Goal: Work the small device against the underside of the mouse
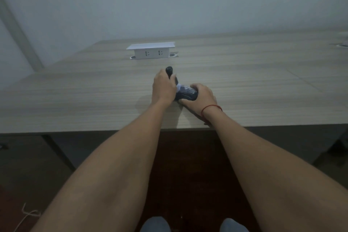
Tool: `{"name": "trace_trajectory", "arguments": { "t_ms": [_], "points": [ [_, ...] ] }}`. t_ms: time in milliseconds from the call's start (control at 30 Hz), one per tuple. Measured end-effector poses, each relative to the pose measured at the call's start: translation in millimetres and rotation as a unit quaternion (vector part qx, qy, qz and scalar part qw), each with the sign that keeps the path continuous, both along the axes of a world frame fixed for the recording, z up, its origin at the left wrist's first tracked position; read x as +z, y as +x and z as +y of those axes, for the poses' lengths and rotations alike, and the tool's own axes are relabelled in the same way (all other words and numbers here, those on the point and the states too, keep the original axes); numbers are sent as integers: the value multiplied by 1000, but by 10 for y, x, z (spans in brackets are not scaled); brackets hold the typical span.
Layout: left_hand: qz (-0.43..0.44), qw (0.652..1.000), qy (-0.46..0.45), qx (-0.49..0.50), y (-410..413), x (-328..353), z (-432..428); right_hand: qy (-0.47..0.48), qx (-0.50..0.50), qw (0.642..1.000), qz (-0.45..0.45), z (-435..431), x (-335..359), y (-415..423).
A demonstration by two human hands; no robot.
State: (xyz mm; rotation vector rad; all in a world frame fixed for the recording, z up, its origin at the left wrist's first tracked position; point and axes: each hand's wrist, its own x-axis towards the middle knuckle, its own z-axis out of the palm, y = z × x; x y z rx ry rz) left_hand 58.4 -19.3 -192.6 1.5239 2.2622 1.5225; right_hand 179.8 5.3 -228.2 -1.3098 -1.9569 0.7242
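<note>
My left hand (163,86) grips a small dark rounded object (169,70) whose top sticks out above the fingers. Right beside it, my right hand (201,98) curls round a dark computer mouse (186,94) that lies on the wooden table (94,90). A bit of pale, shiny wrapping (179,87) shows between the two hands. The hands almost touch each other near the middle of the table. A red string circles my right wrist. The undersides of both objects are hidden by my fingers.
A white pop-up socket box (151,51) with two outlets stands raised from the table behind the hands. The table's front edge (94,131) runs across below my forearms. A white cable (24,214) lies on the floor at lower left.
</note>
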Motion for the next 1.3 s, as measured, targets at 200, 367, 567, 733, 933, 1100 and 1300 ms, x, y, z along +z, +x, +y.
{"name": "trace_trajectory", "arguments": {
  "t_ms": [200,367,567,733,933,1100,1300],
  "points": [
    [-1,999,-6,31,-217,-67,-104,-13,12,1000,6,11,22,21],
    [-48,997,67,10,-102,192,-104,-30,29,999,3,21,32,34],
    [-4,999,-46,11,-85,25,-83,-25,38,999,15,8,12,48],
    [26,997,-71,26,-245,-38,-151,-21,46,999,7,32,14,54],
    [-28,999,16,-31,-123,169,-100,-20,53,998,1,49,2,48],
    [-5,997,-75,5,-122,102,-11,-11,66,998,-11,37,7,62],
    [11,997,-66,29,-264,-38,-90,-1,74,997,-22,38,10,67]
  ]
}}
